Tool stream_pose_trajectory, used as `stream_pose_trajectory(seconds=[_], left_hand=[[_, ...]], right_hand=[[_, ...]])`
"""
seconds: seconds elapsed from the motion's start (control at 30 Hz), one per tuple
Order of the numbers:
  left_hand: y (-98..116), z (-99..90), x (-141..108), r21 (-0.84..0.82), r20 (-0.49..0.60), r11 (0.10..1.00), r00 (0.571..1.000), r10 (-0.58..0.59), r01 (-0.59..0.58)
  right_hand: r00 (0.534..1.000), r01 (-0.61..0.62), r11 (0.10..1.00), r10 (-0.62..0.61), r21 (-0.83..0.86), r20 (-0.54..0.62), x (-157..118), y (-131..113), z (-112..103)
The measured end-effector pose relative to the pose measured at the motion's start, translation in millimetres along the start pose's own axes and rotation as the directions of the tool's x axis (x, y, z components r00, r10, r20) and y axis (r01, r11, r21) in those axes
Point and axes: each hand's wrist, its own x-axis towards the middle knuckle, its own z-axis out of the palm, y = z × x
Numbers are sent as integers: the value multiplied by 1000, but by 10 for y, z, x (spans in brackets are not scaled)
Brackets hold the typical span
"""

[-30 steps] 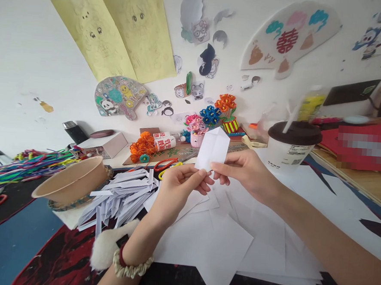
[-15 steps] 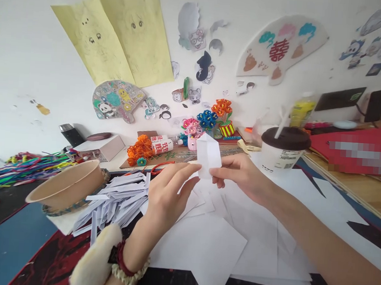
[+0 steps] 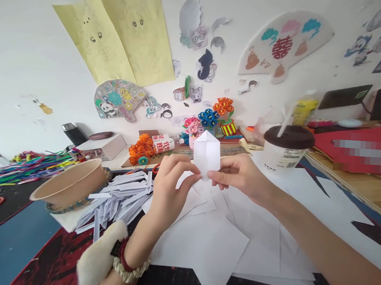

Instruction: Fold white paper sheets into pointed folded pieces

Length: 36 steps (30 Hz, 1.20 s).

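Note:
Between my hands a small folded white paper [image 3: 207, 154] stands upright, its top creased to a point. My left hand [image 3: 173, 186] pinches the lower left corner of it between thumb and fingertips. From the other side, my right hand [image 3: 240, 176] grips the lower right edge, thumb in front and fingers behind. Below them lie loose white paper sheets [image 3: 203, 242], overlapping on the dark table mat. Left of my left hand is a heap of folded paper strips [image 3: 119, 198].
A tan bowl [image 3: 70, 180] stands at the left, near coloured pipe cleaners [image 3: 24, 166]. A lidded drink cup [image 3: 285, 150] with a straw is at the right, close to my right forearm. Orange craft flowers [image 3: 141, 148] and a bottle lie along the wall.
My left fingers have closed on the paper's lower left corner, where they were spread before. The folded paper has turned to face me more squarely. The view has shifted slightly.

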Motion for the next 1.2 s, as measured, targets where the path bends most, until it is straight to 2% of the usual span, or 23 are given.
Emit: stream_pose_trajectory(seconds=[0.1,0.2,0.3,0.43,0.67,0.8,1.0,1.2], left_hand=[[26,54,-24,-78,10,987,990,-142,142],[47,98,-55,-149,57,949,961,-272,277],[65,125,-75,-230,90,907,936,-341,353],[92,145,-81,-287,51,880,923,-381,379],[131,159,-84,-322,-28,863,908,-419,388],[127,161,-91,-358,-1,844,904,-428,400],[111,137,-75,-508,68,742,879,-471,437],[92,137,-71,-481,53,771,891,-450,418]], right_hand=[[1000,4,999,-4,46,6,0,22,32],[1000,9,998,-10,65,14,4,44,59],[1000,-8,998,7,57,18,6,61,87],[999,-53,995,52,83,17,1,69,131],[996,-70,984,59,163,68,0,46,145],[996,-66,986,57,154,63,-3,30,147],[999,-24,991,29,130,-36,-13,18,158],[999,-24,992,29,122,-39,-7,16,141]])
